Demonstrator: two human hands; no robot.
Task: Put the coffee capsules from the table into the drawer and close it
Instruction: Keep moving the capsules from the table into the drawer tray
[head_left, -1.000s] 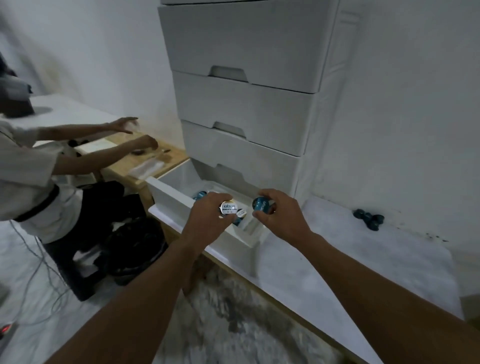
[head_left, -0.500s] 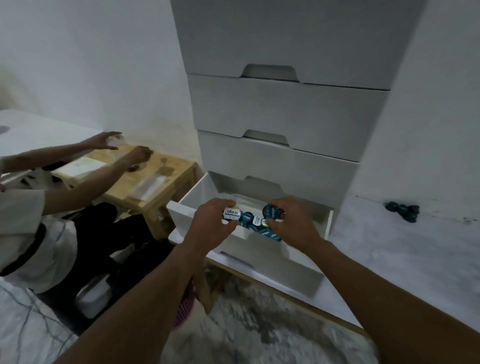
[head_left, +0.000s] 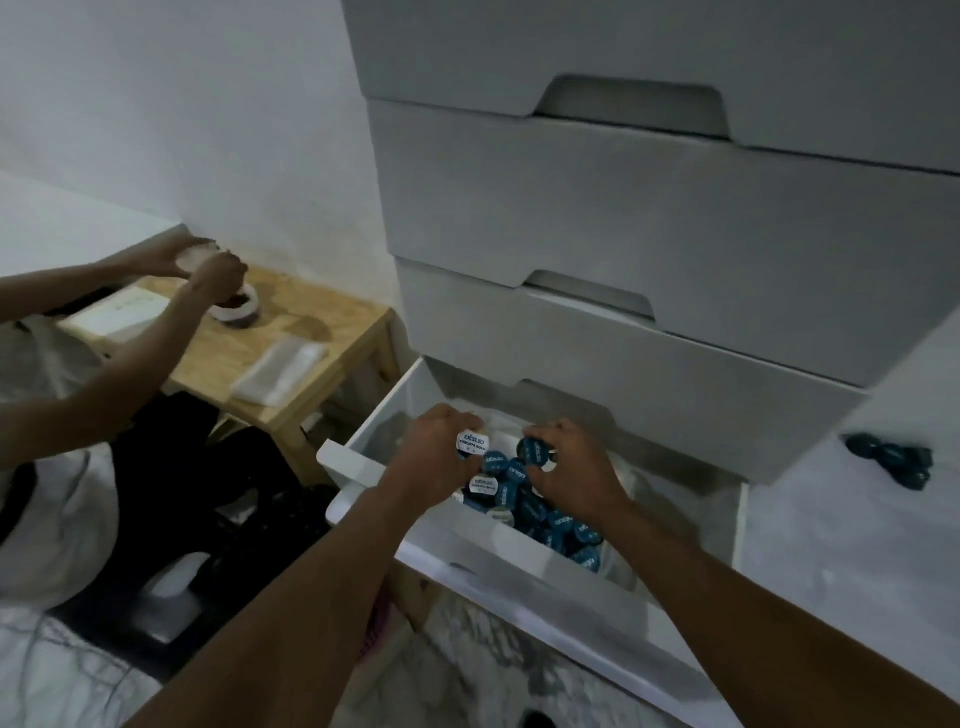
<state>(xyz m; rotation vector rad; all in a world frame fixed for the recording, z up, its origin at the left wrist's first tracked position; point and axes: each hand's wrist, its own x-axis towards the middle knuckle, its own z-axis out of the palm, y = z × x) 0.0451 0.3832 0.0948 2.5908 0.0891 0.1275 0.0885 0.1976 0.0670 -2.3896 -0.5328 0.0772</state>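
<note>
White-lidded capsule is pinched in left hand above the open drawer. Lid faces up and near; lid-to-base axis tilts away. Blue capsule is pinched in right hand, lid turned likewise. Heap of capsules lies below in drawer. Dark cluster, likely capsules, sits far right on table. Judged: mostly loaded; that cluster and the closing are left.

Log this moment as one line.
left hand: grips white-lidded capsule | right hand: grips blue capsule | drawer: open, holds capsule pile | table: dark capsules not yet stowed
</note>
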